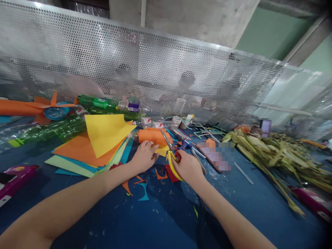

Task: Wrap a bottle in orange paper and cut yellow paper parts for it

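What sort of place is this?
It looks like a craft work area, perhaps a workshop or classroom: a stack of coloured paper and a green plastic bottle lie on a blue table, and the right hand holds scissors.

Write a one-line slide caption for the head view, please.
Scissors in the right hand, left hand by an orange cylinder, amid coloured paper on a blue table.

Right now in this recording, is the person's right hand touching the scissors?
Touching: the head view plainly shows the right hand closed around the handles of the scissors, blades pointing away.
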A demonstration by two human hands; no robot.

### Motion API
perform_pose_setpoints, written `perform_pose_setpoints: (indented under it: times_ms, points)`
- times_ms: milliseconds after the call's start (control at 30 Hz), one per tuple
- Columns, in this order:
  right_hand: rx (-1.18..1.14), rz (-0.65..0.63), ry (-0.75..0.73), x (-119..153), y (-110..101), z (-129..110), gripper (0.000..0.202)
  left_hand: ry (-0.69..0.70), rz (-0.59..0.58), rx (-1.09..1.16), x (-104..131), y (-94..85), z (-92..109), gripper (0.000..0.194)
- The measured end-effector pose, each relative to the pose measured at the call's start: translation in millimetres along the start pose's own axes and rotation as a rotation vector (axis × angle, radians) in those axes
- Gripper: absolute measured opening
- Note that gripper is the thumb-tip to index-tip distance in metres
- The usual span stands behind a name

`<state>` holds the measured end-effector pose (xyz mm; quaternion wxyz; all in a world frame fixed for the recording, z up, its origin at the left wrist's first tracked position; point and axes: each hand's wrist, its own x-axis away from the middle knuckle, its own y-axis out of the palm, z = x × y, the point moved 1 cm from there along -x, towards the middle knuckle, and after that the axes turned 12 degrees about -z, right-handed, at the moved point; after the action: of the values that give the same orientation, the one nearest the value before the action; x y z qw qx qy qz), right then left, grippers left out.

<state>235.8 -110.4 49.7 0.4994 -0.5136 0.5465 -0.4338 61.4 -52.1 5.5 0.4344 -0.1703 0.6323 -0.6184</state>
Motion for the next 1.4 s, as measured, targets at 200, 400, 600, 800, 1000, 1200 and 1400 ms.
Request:
perform_pose_setpoints:
  times_ms: [200, 400, 600, 800, 1000, 1200, 1400]
  points:
    - [0.056, -0.159, 0.057, 0, -1, 1, 0.038, 0.187, 0.011, 0.137, 1, -16.6, 12, 0.034]
    - [0.078, -0.153, 0.056, 0, 6, 1, 0.04, 0.225, 0.02, 0.099, 5, -14.3, 16, 0.028]
    - [0.05, -0.143, 0.105, -3, 7, 3, 0.043, 0.133, 0.103, 0.06, -3, -25.3, 10, 0.015]
    - [-0.013, -0.17, 0.117, -7, 4, 8, 0.043, -0.072, 0.129, -0.129, -3, -59.9, -17, 0.027]
    - [-0.108, -0.227, 0.04, -6, 5, 11, 0.03, -0.284, -0.067, -0.342, 27, -69.3, -66, 0.036]
    - [-0.01, -0.222, -0.15, 6, 10, 1, 0.024, -0.39, -0.258, -0.393, 48, -66.1, -89, 0.031]
    - [-0.003, -0.207, -0.124, 7, 16, 0, 0.022, -0.362, -0.286, -0.383, 48, -66.9, -91, 0.034]
